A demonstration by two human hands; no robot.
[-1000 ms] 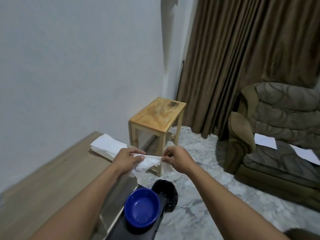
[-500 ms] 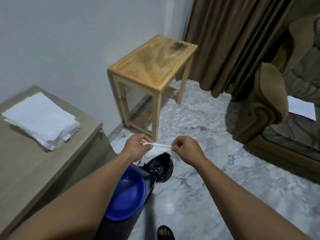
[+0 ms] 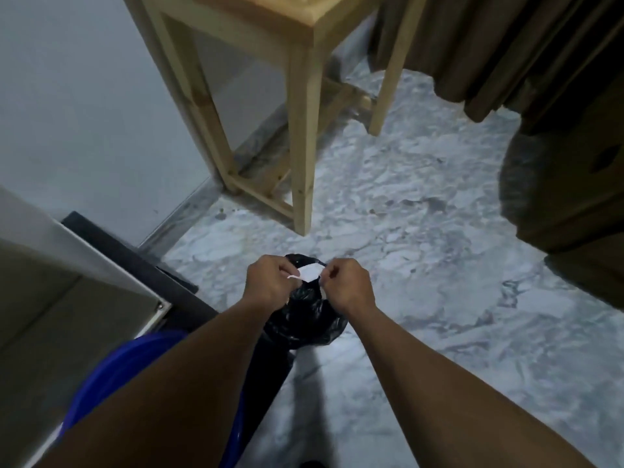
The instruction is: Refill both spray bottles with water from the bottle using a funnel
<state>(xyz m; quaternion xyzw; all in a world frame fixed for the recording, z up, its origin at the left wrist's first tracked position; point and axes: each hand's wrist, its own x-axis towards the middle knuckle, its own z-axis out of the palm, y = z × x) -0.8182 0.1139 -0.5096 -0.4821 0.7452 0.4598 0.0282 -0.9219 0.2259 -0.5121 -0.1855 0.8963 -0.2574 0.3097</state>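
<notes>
A grey marble floor (image 3: 422, 231) and pale wall (image 3: 84, 96) — wooden stool (image 3: 300, 96), brown curtain (image 3: 506, 45) beyond.

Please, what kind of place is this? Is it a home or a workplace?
Probably a living room in a home. A small wooden table stands on a marble floor, long brown curtains hang behind it, and part of an upholstered armchair shows at the right.
</notes>
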